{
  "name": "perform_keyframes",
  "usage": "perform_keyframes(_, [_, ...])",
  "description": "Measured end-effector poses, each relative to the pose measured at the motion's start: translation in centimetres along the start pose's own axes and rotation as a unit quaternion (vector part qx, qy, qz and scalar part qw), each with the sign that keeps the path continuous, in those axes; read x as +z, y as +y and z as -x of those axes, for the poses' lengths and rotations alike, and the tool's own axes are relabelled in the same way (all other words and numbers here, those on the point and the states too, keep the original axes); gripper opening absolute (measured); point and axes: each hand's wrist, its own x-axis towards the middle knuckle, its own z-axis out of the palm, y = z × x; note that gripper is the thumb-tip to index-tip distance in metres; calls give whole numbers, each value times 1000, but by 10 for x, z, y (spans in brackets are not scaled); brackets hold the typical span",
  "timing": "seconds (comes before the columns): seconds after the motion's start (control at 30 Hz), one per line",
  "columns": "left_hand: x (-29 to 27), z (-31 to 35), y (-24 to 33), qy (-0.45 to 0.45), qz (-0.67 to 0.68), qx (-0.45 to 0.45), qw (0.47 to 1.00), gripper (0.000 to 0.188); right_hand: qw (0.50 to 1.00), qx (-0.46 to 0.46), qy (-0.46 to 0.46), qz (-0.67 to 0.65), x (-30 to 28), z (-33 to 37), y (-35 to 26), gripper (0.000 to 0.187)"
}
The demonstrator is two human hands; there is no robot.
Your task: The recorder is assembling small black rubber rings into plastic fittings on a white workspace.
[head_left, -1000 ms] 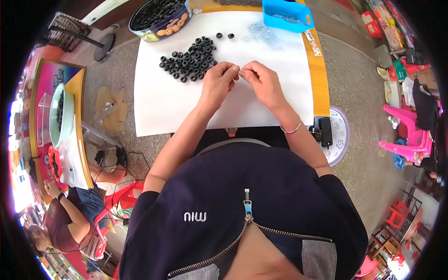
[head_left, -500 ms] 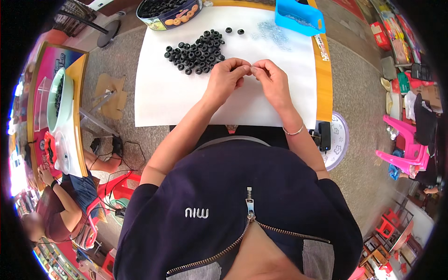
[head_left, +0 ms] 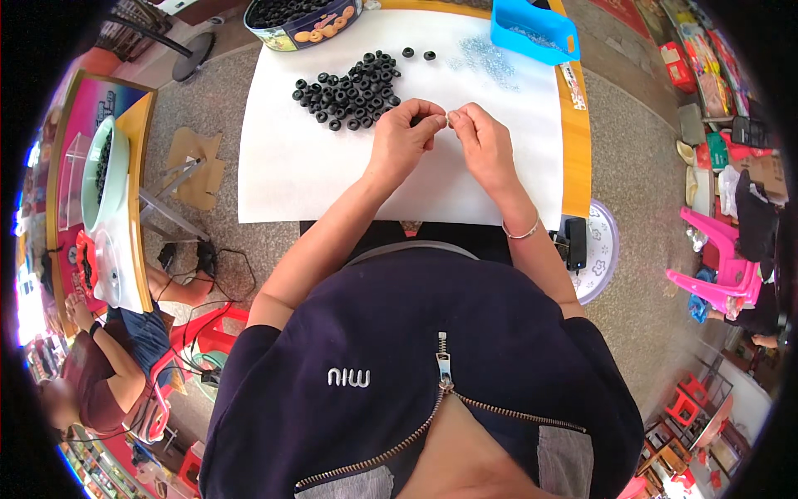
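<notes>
Over the white sheet [head_left: 332, 183], my two hands meet fingertip to fingertip. My left hand [head_left: 405, 140] is closed, thumb against the bent fingers; a dark spot shows in the curl, too hidden to name. My right hand [head_left: 484, 143] is closed in a pinch beside the left thumb, and whatever sits between its tips is too small to make out. Just beyond my left hand lies a pile of small black rings [head_left: 353, 93]. Two loose black rings [head_left: 429, 56] rest apart from it. Farther right, tiny clear bluish pieces [head_left: 490, 62] are scattered on the sheet.
A tin [head_left: 303, 33] full of black pieces stands at the far left, a blue plastic tray [head_left: 532, 37] at the far right. Leftward is another table with a pale green basin [head_left: 93, 187] and a seated person [head_left: 108, 374]. A pink stool [head_left: 719, 258] is at right.
My fingertips have shifted slightly at the point where they meet, with a small gap between them now. The pile and containers stay where they were.
</notes>
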Motion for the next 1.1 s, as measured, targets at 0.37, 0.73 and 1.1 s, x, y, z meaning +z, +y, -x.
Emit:
perform_keyframes(0.37, [-2,2,3,-15,23,-17,999,15,991,36,-13,-128,2,4,9,15])
perform_keyframes(0.73, [1,3,0,-8,-89,8,996,21,998,12,11,-56,1,7,1,10])
perform_keyframes(1.1, [1,6,8,-61,79,-65,993,17,996,-45,73,-26,0,7,-5,7])
